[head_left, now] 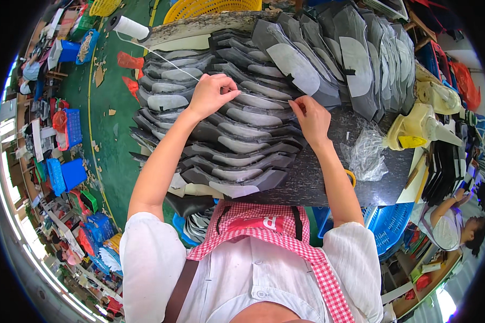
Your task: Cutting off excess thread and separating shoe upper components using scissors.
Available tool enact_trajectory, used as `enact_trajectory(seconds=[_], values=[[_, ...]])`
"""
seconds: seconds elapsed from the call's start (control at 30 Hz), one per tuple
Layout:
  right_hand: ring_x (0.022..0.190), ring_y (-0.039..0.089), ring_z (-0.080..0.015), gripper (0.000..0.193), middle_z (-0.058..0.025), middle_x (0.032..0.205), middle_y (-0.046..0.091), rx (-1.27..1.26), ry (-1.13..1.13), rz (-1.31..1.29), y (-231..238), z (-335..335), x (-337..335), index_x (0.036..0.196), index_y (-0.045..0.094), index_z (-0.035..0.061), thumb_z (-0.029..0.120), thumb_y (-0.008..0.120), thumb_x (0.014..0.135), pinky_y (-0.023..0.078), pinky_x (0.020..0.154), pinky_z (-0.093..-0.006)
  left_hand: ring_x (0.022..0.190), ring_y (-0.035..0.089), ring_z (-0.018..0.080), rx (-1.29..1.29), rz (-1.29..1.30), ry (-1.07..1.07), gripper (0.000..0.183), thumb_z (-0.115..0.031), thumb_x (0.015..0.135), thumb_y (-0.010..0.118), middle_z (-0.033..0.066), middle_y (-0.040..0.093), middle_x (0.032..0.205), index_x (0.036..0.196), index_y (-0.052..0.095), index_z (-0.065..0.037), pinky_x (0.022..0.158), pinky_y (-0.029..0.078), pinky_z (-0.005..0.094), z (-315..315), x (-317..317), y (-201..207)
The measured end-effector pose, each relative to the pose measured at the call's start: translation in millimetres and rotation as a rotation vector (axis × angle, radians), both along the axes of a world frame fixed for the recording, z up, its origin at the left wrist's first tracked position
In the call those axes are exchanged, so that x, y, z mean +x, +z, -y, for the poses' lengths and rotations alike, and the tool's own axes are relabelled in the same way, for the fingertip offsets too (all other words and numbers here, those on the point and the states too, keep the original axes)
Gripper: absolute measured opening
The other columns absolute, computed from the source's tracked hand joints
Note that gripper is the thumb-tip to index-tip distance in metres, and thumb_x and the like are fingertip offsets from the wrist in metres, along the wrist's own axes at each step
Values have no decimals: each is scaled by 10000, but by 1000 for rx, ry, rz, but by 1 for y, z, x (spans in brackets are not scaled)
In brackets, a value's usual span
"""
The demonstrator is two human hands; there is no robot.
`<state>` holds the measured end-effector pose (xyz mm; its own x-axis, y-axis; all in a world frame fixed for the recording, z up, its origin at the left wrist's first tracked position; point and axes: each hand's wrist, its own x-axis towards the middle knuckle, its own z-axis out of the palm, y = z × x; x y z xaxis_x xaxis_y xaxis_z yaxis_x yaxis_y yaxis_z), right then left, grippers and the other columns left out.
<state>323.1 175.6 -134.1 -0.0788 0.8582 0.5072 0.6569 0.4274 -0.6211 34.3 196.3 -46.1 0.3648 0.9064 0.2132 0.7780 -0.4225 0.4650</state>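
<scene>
My left hand (210,94) pinches a thin white thread (167,60) that runs up to a white spool (130,27) at the table's far left. My right hand (310,118) pinches the same thread a little to the right, fingers closed over it. Both hands hover above rows of overlapping dark grey and black cut pieces (226,140) with pale grey patches, laid out on the dark table (328,177). More such pieces (355,59) stand stacked in a fan at the far right.
A crumpled clear plastic bag (366,153) and a yellow-and-cream tool (415,132) lie right of my hands. Yellow baskets (210,8) stand behind the table, blue crates (390,220) below its right edge. Another person (452,226) sits at lower right. Green floor with crates lies left.
</scene>
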Motion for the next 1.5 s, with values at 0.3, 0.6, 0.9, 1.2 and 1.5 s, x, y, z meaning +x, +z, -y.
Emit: enact_trajectory(seconds=[0.3,0.6,0.9,1.2,1.5], values=[[615,619,-268,202,-49,722,625,75,-148,170,-17,-22,25,780,590,118,244,738,836,476,567,-371,583,474,155,302,-179,-206,285,-267,799,776,-16,498,633,720,552,-110,730,349,309,-64,-13,-1],[971,550,-352,377,-177,1047,547,-314,-203,117,-32,158,127,1120,537,-6,45,724,797,447,855,-415,673,569,175,309,-211,-98,190,-236,880,701,2,588,706,789,610,-96,743,377,319,-82,-68,3],[810,643,-278,454,-117,933,611,-599,-181,30,9,153,83,1104,566,31,137,767,711,504,658,-345,747,566,197,493,-248,-146,102,-183,853,692,15,552,733,862,636,-98,930,374,374,-60,-79,34],[765,684,-248,356,-75,885,659,81,95,633,118,-46,-73,950,604,99,375,732,765,544,657,-356,681,544,180,315,-99,-119,101,-155,847,693,5,533,681,804,627,-91,882,380,341,-56,-84,37],[782,675,-231,492,-55,817,634,-14,140,844,127,-52,-105,964,594,92,487,773,733,534,637,-343,675,546,189,306,-35,-73,113,-163,866,676,10,553,695,803,625,-83,825,386,331,-54,-107,25]])
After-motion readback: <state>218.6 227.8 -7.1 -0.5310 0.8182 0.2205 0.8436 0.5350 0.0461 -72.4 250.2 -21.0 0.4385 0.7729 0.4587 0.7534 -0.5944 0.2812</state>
